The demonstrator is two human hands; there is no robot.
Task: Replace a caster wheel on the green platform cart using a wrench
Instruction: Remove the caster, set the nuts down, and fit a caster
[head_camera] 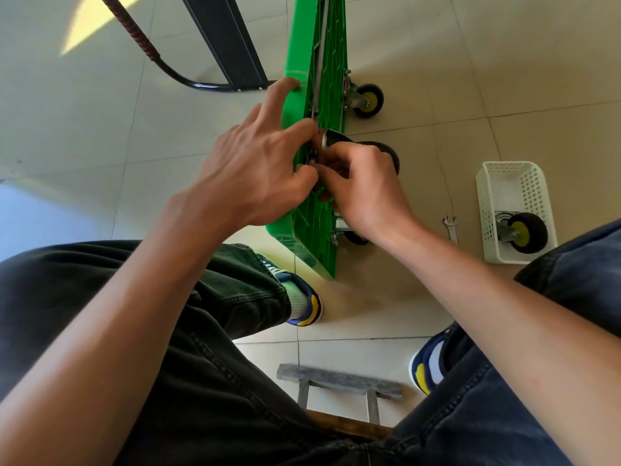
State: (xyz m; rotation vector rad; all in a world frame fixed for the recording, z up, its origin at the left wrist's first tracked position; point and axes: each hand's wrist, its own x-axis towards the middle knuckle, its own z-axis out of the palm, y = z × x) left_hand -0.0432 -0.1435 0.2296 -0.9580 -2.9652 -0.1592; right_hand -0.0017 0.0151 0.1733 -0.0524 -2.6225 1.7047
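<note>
1. Green platform cart [327, 58]: stands on its edge on the tiled floor at centre, ribbed underside facing right. Judged stiff moulded plastic, light enough to steady with one hand; best held by its rim
2. Caster wheel [386, 153]: black, held at the cart's underside at mid-height. Judged compact, rigid, fairly heavy for its size; take hold by the metal fork or plate, since the wheel would likely roll or swivel
3. Left hand [265, 163]: fingers curled at the mounting point, index finger stretched far onto the cart's rim; what the fingers pinch cannot be told
4. Right hand [366, 183]: curled round the caster's bracket, covering it
5. Wrench [451, 227]: lies on the floor right of the cart, untouched
6. White basket [537, 183]: right, holds a second caster [524, 232] with yellow hub
7. Hidden: bolts, nuts and plate holes lie under both hands; whether any fastener is threaded cannot be told; near-end caster is mostly covered by the right wrist
</note>
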